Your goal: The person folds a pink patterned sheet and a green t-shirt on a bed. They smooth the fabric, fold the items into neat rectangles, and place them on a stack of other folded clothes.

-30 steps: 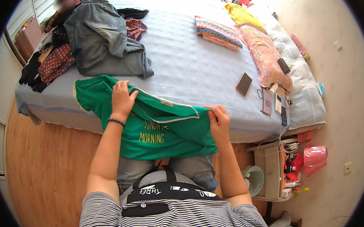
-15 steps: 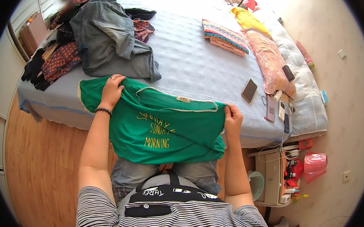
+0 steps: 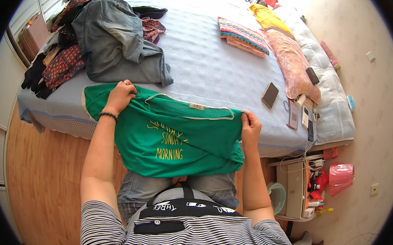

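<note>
A green T-shirt (image 3: 183,132) with yellow lettering and a pale-edged neckline is stretched between my hands. It spans the near edge of the bed and hangs down over my lap. My left hand (image 3: 122,96) pinches its upper edge, left of the neckline. My right hand (image 3: 250,124) is closed on the shirt's right upper corner. One sleeve, with a light hem, lies spread on the bed beyond my left hand. Some of the fabric is bunched at the lower right.
The bed (image 3: 195,45) carries grey jeans (image 3: 123,45) on a heap of dark and patterned clothes (image 3: 62,66) at the far left. Folded colourful cloth (image 3: 243,37), a phone (image 3: 270,95) and a pink pillow (image 3: 288,63) lie right. A bedside cabinet (image 3: 292,188) stands beside the bed.
The view has shifted very slightly. Both hands keep their hold on the green T-shirt, which stays spread in nearly the same place.
</note>
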`<action>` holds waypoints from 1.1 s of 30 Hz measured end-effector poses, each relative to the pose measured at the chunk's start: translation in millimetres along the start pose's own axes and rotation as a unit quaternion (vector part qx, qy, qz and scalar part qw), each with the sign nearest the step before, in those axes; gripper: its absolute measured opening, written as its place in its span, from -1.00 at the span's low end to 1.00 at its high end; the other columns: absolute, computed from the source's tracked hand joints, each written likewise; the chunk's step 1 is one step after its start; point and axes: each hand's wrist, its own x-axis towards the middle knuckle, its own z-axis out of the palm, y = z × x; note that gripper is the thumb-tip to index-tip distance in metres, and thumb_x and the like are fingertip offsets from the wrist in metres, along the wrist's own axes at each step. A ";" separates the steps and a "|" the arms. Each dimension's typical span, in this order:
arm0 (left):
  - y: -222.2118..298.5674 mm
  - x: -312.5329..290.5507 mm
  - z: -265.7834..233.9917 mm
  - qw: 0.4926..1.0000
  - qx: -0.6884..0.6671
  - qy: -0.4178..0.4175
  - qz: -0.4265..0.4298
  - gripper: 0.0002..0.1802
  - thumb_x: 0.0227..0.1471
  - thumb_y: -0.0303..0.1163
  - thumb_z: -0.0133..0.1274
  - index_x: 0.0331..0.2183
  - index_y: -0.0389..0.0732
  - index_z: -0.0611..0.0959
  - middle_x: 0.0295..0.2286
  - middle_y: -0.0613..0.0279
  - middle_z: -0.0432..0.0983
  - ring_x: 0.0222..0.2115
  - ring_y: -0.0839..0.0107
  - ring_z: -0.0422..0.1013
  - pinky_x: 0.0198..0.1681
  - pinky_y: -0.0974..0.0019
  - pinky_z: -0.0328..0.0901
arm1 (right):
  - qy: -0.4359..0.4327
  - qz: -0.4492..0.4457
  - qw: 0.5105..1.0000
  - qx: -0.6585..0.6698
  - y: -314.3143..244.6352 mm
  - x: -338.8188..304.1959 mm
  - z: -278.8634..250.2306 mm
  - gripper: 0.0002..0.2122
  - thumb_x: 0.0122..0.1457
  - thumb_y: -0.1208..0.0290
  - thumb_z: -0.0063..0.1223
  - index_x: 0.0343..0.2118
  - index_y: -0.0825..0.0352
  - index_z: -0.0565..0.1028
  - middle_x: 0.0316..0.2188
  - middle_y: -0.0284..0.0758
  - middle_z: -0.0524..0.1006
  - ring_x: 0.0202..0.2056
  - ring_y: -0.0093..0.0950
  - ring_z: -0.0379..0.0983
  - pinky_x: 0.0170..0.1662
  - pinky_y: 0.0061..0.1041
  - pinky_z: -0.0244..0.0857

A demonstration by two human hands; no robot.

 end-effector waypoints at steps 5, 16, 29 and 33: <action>-10.3 6.6 1.9 0.997 -0.067 0.013 -0.024 -0.89 -0.20 -0.51 0.15 -0.54 -0.25 0.52 -0.44 0.17 0.43 -0.32 0.18 0.38 -0.24 0.23 0.29 | 0.007 0.008 1.000 0.013 -7.9 1.4 -6.1 -0.89 0.15 0.54 -0.02 -0.33 0.39 0.54 -0.49 -0.40 0.47 -0.45 -0.62 0.31 -0.36 -0.65 0.19; -20.0 18.7 -69.2 0.961 -0.273 0.037 -0.031 -0.86 0.01 -0.44 0.07 -0.48 -0.29 0.48 -0.48 0.29 0.48 -0.42 0.57 0.34 -0.32 0.47 0.25 | 0.008 -0.047 0.999 -0.001 -18.9 24.7 -47.4 -0.93 0.09 0.54 0.08 -0.40 0.42 0.54 -0.56 -0.41 0.45 -0.50 -0.65 0.29 -0.44 -0.66 0.17; 91.4 74.3 -270.2 0.924 -0.329 0.131 0.142 -0.63 0.11 -0.10 0.01 -0.18 -0.17 0.50 -0.40 0.57 0.34 -0.38 0.78 0.26 -0.30 0.65 0.20 | 0.061 -0.041 0.980 0.187 -130.7 156.1 -162.5 -0.85 0.14 0.48 0.04 -0.30 0.45 0.52 -0.45 -0.39 0.51 -0.49 -0.63 0.36 -0.38 -0.70 0.22; 143.8 48.6 -363.2 0.963 -0.165 0.061 0.206 -0.39 0.01 -0.10 0.09 0.05 -0.17 0.40 -0.13 0.27 0.45 -0.10 0.51 0.35 0.01 0.46 0.19 | 0.117 -0.133 0.968 0.175 -229.7 170.4 -219.7 -0.74 0.12 0.28 0.11 -0.26 0.38 0.55 -0.44 -0.32 0.54 -0.47 -0.60 0.40 -0.38 -0.60 0.32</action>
